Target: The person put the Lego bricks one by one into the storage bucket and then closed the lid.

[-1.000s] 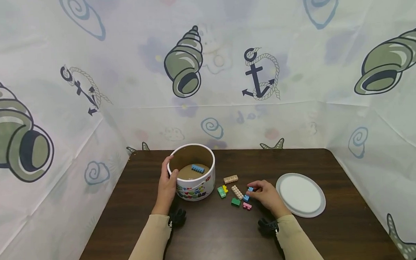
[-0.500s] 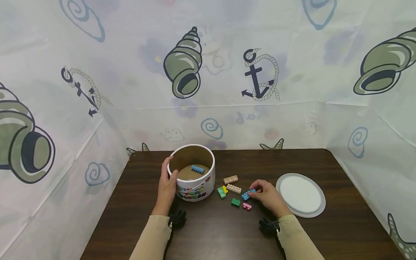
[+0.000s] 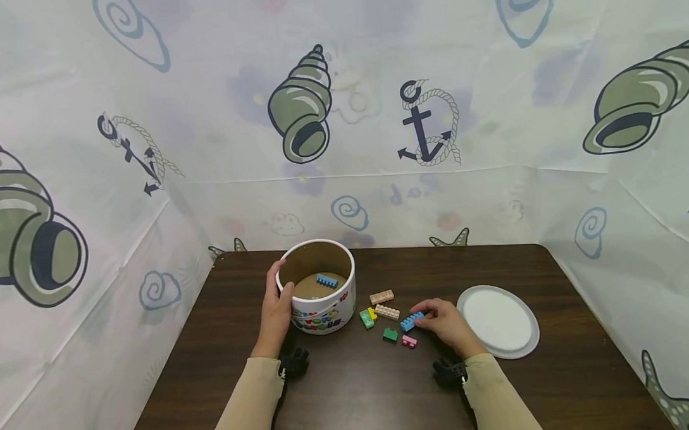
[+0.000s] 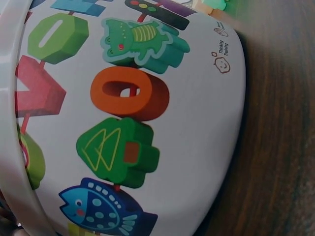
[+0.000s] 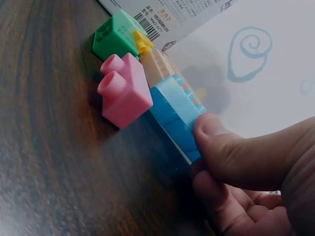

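A stubby, shiny pink block (image 3: 409,342) sits on the dark, wood-grained table (image 3: 373,397). Just behind it, the right hand (image 3: 444,325) pinches one end of a long, studded, plastic blue block (image 3: 408,323). The left hand (image 3: 276,315) grips a smooth, round white tub (image 3: 335,318) by its rim. Beyond hangs creased, shell-printed cloth (image 3: 367,37).

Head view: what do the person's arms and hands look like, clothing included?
The long sleeves are plain beige. A small black device is worn at each wrist, its details too small to read. The left hand and right hand wear no gloves.
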`<state>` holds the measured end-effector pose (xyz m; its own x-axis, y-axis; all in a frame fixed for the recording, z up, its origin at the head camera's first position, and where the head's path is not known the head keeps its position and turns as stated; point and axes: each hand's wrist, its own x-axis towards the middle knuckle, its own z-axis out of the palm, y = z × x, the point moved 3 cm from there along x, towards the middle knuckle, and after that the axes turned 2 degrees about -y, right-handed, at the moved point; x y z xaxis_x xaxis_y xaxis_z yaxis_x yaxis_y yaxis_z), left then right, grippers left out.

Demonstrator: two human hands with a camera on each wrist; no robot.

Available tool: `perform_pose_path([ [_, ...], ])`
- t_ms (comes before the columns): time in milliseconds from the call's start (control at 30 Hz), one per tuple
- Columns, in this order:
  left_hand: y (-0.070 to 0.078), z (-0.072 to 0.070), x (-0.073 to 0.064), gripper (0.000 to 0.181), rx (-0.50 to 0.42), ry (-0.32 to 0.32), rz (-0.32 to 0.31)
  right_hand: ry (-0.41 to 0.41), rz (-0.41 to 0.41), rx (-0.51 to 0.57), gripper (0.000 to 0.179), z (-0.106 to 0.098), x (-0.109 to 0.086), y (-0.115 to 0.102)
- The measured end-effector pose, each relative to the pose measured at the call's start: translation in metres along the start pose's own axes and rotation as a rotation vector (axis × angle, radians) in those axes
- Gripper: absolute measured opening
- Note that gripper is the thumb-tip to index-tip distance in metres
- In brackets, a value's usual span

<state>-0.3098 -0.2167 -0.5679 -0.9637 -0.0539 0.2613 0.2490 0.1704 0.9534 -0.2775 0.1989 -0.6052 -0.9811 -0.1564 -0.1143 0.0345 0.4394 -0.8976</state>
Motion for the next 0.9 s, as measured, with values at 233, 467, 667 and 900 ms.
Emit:
perform_pose_path([
  [233,0.0001,-0.0002,-0.0003,0.058,-0.005,0.002,0.003,-0.017,0.009,0.044,0.022,-0.0019,0.0023,0.0065],
  [467,-0.0002,0.0007,-0.0001,0.057,-0.008,0.004,0.008,-0.034,0.017,0.068,0.025,-0.0042,0.0029,0.0078],
  [667,0.0007,0.001,0.0003,0.055,0.003,0.01,-0.002,-0.011,0.037,0.166,0.029,-0.0054,0.0038,0.0075],
  [900,0.0028,0.0014,-0.0011,0.056,0.009,0.012,-0.015,-0.013,0.051,0.244,0.033,-0.0049,0.0041,0.0078],
])
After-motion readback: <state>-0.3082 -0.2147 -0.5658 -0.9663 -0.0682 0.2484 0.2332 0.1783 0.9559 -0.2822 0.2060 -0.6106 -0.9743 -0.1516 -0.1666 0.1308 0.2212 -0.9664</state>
